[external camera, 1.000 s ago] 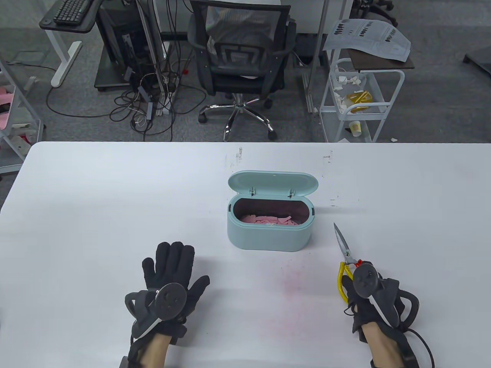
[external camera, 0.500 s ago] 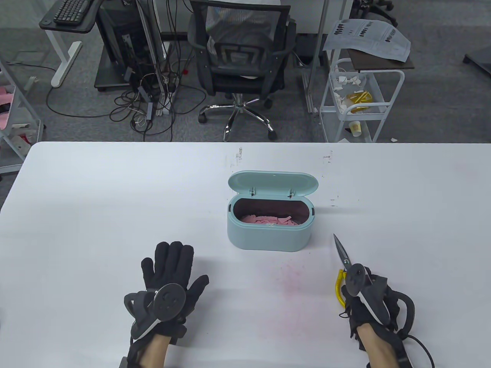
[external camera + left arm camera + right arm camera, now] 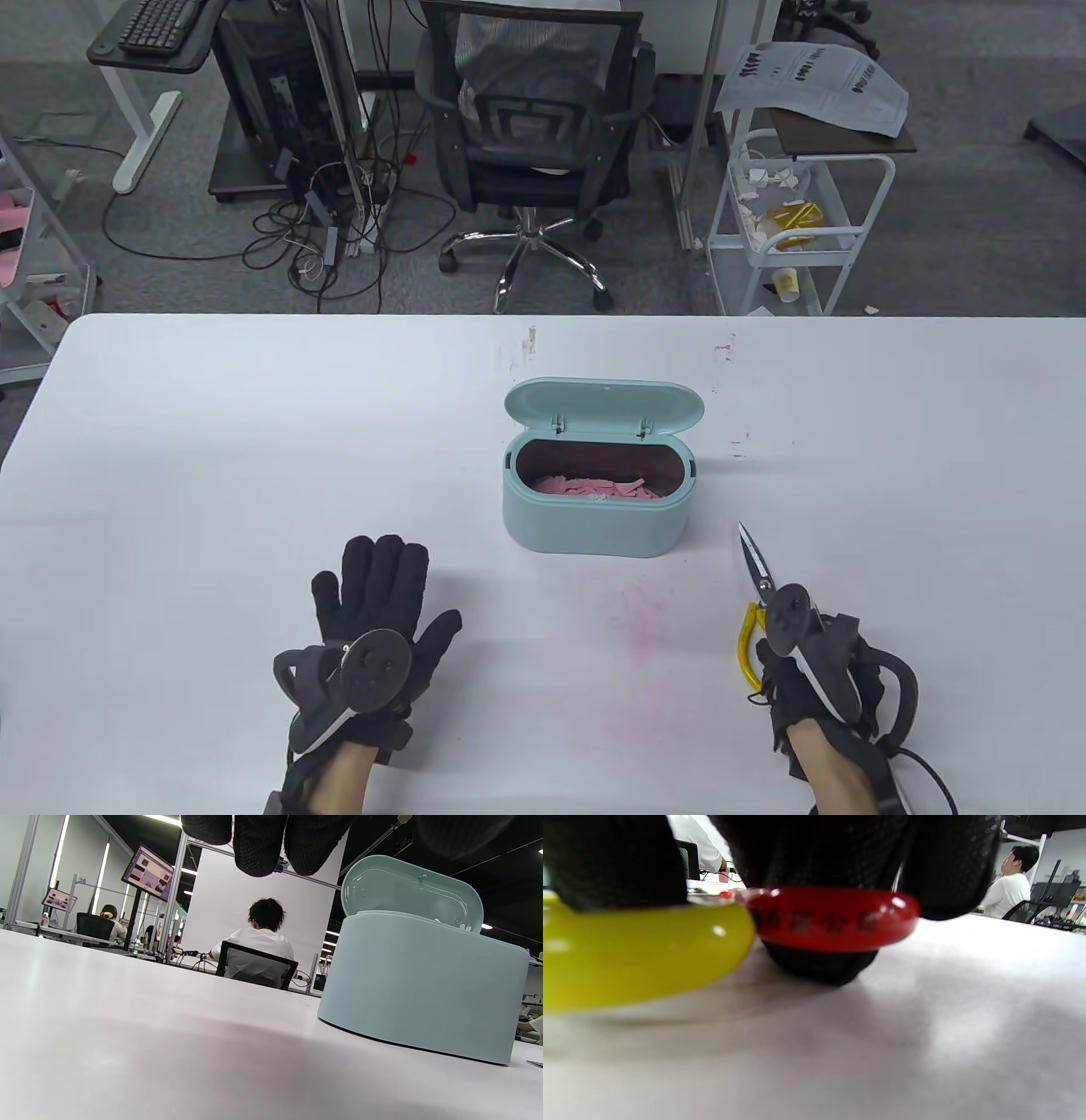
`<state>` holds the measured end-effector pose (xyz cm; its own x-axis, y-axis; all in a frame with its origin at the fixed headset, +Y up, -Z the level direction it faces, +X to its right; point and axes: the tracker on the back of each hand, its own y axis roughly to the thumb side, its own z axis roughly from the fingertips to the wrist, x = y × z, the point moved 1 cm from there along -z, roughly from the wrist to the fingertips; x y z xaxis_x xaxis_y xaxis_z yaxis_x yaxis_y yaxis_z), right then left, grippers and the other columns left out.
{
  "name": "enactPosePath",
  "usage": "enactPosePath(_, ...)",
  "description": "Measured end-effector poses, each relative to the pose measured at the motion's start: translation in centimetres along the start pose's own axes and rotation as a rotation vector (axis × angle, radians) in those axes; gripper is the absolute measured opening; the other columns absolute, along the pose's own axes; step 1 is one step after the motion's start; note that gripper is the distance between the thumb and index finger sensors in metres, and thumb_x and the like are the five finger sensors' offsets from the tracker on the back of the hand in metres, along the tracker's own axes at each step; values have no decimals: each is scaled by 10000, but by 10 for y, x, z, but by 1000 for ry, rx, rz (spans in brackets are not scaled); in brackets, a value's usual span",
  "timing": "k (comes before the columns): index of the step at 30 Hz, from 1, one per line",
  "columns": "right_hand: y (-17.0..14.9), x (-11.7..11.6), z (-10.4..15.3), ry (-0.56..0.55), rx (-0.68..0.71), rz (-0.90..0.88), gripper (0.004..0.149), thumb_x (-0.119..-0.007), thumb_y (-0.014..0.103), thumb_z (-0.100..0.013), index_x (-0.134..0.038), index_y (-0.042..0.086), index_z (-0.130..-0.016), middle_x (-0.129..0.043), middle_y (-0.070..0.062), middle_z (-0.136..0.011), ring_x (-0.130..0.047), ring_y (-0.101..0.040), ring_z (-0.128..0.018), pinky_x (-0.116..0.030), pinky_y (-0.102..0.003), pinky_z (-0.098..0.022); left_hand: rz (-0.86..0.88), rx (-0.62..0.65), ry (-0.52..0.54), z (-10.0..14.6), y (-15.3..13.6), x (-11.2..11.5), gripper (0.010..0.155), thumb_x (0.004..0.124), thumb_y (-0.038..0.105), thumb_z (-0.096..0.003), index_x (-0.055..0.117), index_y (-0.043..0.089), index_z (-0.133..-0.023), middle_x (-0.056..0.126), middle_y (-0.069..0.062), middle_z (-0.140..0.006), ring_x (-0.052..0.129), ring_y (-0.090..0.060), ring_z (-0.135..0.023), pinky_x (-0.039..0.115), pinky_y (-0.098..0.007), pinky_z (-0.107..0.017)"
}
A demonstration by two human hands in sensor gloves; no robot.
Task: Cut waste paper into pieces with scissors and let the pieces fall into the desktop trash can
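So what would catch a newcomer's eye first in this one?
The mint-green trash can at the middle of the white table, lid flipped up and pink paper scraps inside. Then the right hand near the front edge, gripping scissors with yellow and red handles, while the left hand lies flat.

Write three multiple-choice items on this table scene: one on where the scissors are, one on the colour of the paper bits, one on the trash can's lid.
1. The scissors lie
A. inside the can
B. right of the trash can, in the right hand
C. under the left hand

2. The paper pieces in the can are
A. pink
B. blue
C. white

3. The can's lid is
A. shut
B. removed
C. flipped open at the back

Answers: 1 B, fingers curl through the handles; 2 A, pink strips show inside; 3 C, the lid stands on its hinges.
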<state>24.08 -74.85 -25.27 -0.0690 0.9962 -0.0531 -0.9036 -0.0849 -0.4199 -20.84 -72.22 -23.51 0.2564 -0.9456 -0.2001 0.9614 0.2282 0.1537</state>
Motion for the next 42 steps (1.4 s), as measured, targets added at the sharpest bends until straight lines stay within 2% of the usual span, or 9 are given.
enactPosePath(7, 1, 5, 5, -28, -8, 96, 645, -882, 616, -288, -849, 245, -815, -979, 62, -653, -1066, -135, -375, -813, -501, -493, 1, 5, -4, 0, 0, 1, 798, 605, 710, -467, 538, 289, -1142, 524, -89, -1239, 430, -389, -1168, 344, -669, -762)
enactPosePath(14, -9, 8, 0, 24, -30, 43, 618, -809, 666, -301, -921, 227, -722, -1032, 59, -513, -1069, -107, -206, -850, -475, -446, 1, 6, -10, 0, 1, 1, 800, 605, 709, -468, 540, 285, -1143, 525, -90, -1238, 433, -392, -1166, 345, -669, -762)
enactPosePath(18, -18, 22, 3, -10, -37, -53, 678, -754, 700, -313, -866, 245, -801, -985, 28, -648, -1071, -157, -347, -807, -508, -490, -2, 13, -8, 0, 2, 2, 800, 606, 709, -467, 538, 287, -1142, 524, -89, -1239, 431, -393, -1166, 346, -670, -762)
enactPosePath(22, -19, 42, 12, -130, 47, -252, 763, -698, 717, -326, -735, 241, -923, -862, -31, -836, -1015, -271, -588, -719, -583, -564, 0, 18, -19, 0, 2, 2, 806, 605, 714, -466, 528, 289, -1146, 517, -93, -1242, 427, -395, -1167, 347, -671, -762)
enactPosePath(26, -10, 57, 18, -142, 189, -477, 837, -643, 734, -351, -553, 240, -1020, -623, -69, -1031, -779, -453, -870, -639, -641, -598, -1, 20, -29, 0, 3, 3, 814, 601, 719, -465, 514, 289, -1151, 507, -92, -1245, 413, -394, -1170, 341, -673, -761)
enactPosePath(30, 14, 83, 16, -163, 412, -717, 875, -570, 751, -372, -431, 221, -1055, -453, -107, -1091, -557, -506, -985, -579, -663, -624, -1, 21, -26, -1, 4, 3, 814, 601, 717, -466, 515, 285, -1151, 508, -94, -1244, 411, -398, -1170, 338, -673, -763)
enactPosePath(33, 37, 107, 11, -134, 474, -880, 888, -569, 745, -370, -392, 218, -1063, -370, -121, -1106, -407, -510, -1028, -491, -688, -647, -9, 24, -27, -1, 5, 4, 809, 604, 712, -466, 523, 282, -1147, 519, -97, -1239, 419, -400, -1166, 340, -672, -762)
enactPosePath(38, 79, 155, -5, -269, 454, -688, 871, -560, 734, -376, -382, 221, -1058, -359, -107, -1105, -388, -490, -1034, -480, -675, -657, -2, 22, -14, -1, 4, 3, 815, 604, 711, -467, 503, 280, -1152, 504, -100, -1241, 424, -406, -1163, 345, -672, -762)
enactPosePath(42, 112, 174, -23, -343, 443, -561, 858, -569, 720, -376, -401, 219, -1053, -362, -106, -1102, -391, -482, -1037, -477, -674, -661, 1, 21, -17, -1, 4, 4, 813, 604, 709, -468, 503, 278, -1150, 505, -104, -1239, 425, -407, -1162, 347, -672, -762)
